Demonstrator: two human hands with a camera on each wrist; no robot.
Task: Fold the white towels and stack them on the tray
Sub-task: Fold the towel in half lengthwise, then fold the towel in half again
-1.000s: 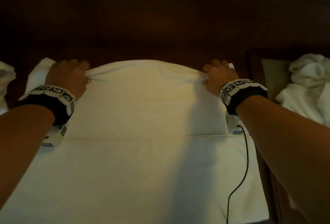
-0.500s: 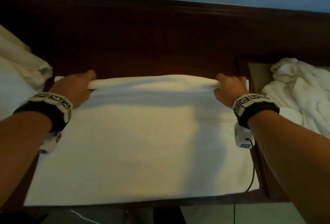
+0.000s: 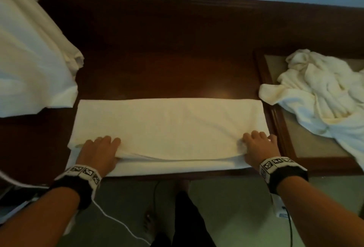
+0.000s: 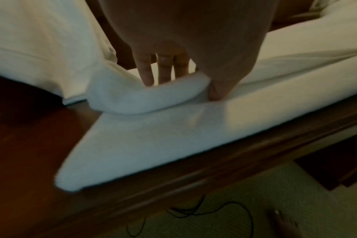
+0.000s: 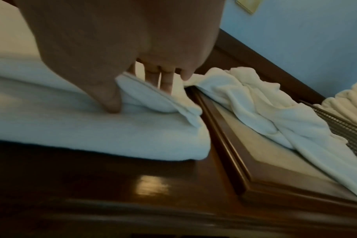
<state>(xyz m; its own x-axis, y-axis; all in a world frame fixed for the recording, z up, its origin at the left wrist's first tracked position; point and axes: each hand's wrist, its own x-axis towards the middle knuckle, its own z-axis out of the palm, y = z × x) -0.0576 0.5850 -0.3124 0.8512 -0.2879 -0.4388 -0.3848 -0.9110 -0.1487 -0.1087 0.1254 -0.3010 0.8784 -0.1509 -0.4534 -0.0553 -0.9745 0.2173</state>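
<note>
A white towel (image 3: pixel 169 128) lies doubled over along the front edge of the dark wooden table (image 3: pixel 157 59). My left hand (image 3: pixel 100 152) pinches the upper layer's left corner, thumb under and fingers on top; the left wrist view shows the same corner (image 4: pixel 145 98) held. At the towel's right end my right hand (image 3: pixel 258 148) pinches the other corner (image 5: pixel 153 99) of the upper layer just above the lower layer. To the right is the wooden tray (image 3: pixel 279 128) with a crumpled white towel (image 3: pixel 319 93) heaped on it.
A large white cloth (image 3: pixel 29 59) hangs onto the table at the far left. A wire basket (image 5: pixel 344 128) holding more white cloth sits beyond the tray. Cables (image 3: pixel 118 225) trail over the carpet below the table's front edge. A blue wall runs behind the table.
Both hands have carried the towel's far edge toward me and down onto the near edge, so the towel is now folded in half. The head view has tilted back.
</note>
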